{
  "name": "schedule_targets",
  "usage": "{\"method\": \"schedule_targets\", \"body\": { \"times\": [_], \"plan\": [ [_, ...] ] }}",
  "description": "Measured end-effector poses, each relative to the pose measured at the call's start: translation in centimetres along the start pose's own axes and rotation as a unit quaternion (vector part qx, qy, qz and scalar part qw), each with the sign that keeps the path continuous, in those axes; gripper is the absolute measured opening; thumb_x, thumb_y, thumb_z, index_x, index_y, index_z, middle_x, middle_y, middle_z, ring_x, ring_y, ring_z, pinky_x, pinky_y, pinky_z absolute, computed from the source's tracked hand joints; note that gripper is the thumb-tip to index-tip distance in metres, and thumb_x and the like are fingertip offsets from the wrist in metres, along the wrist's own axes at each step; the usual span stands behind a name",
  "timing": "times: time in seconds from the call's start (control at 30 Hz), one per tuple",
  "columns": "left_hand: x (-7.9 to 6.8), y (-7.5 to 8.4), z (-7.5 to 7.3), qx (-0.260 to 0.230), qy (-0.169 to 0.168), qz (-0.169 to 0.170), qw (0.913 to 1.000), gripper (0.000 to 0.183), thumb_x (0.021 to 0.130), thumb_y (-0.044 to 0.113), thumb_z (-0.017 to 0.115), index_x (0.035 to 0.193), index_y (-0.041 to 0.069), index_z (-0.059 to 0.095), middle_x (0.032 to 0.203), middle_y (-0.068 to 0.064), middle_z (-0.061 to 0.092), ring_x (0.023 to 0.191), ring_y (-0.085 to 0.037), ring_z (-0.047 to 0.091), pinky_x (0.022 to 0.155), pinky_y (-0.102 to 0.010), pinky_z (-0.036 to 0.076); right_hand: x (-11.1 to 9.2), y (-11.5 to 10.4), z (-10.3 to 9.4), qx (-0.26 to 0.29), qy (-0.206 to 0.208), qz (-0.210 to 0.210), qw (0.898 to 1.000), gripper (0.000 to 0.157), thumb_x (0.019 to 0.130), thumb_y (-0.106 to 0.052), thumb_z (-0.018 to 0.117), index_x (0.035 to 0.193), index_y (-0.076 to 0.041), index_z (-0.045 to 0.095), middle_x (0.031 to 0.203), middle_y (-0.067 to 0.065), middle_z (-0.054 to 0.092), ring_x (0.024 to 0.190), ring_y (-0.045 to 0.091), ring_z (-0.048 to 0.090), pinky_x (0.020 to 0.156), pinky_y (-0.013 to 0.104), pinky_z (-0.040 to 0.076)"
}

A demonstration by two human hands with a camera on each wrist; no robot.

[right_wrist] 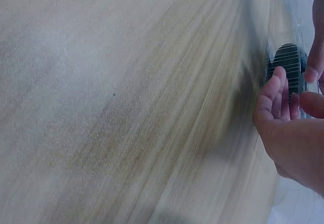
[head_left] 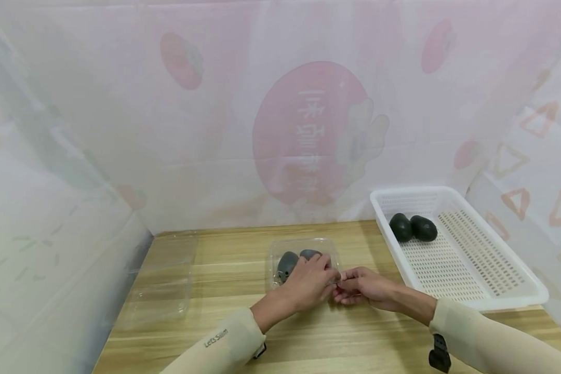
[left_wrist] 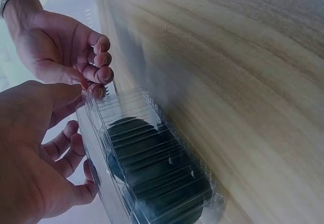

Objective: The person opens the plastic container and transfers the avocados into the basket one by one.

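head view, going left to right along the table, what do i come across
Clear plastic packaging → clear box with dark fruits inside → right hand → white basket.

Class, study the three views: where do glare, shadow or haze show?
Head: the curtain looks pale, washed out; left wrist: glints on the clear box, soft shadow on the table; right wrist: whitish haze at left, dark shadow beside the right hand.
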State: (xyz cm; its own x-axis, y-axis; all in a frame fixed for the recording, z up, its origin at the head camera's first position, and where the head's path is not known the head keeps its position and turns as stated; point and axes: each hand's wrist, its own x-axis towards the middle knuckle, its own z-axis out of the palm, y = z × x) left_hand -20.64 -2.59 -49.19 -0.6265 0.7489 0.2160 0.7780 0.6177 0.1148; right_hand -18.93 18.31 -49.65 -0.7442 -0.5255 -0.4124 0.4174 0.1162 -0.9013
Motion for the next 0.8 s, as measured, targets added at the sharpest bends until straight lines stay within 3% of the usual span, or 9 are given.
{"method": "schedule_targets", "body": {
  "times": [0.37,0.8],
  "plan": [
    [0.7,0.2,0.4,0.0,0.032,-0.006,0.9995,0.007,0.089,0.028,0.07,0.096,0.028,0.072,0.096,0.01,0.053,0.087,-0.009,0.052,0.062,-0.028,0.036,0.0,0.1,0.1,0.012,0.038,-0.001,0.999,0.023,0.1,-0.008,0.051,0.112,0.01,0.06,0.105,0.021,0.068,0.097,0.024,0.066,0.084,0.032,0.054],
    [1.3,1.0,0.0,0.031,0.023,-0.002,0.9992,0.012,0.093,0.025,0.066,0.085,0.022,0.074,0.084,0.008,0.053,0.068,-0.006,0.05,0.052,-0.024,0.042,0.2,0.4,0.1,0.028,0.056,-0.012,0.998,0.015,0.096,-0.004,0.055,0.102,0.006,0.064,0.099,0.017,0.069,0.093,0.023,0.066,0.083,0.033,0.055]
  ]
}}
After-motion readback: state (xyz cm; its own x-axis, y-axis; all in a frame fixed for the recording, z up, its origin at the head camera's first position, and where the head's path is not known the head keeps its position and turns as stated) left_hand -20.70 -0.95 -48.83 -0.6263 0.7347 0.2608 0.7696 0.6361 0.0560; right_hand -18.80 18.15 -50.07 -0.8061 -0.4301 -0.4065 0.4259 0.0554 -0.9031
